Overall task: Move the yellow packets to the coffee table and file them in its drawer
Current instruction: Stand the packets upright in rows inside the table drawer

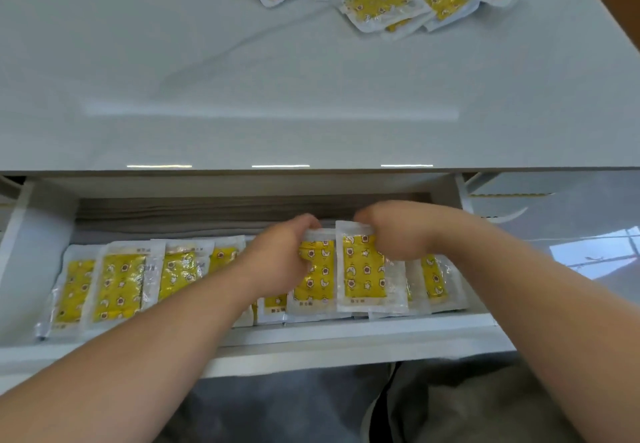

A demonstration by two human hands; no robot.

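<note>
L hand (pixel 277 259) grips packet (pixel 316 278), R hand (pixel 398 234) pinches next packet (pixel 363 269), mid-frame; tuck both into row (pixel 121 283) in drawer (pixel 311 335), same overlap.

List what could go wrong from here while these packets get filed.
The right grip pinches only the top edge of its yellow packet, so it may slip. Wedging it in could disturb the overlapping row of packets in the drawer.
</note>
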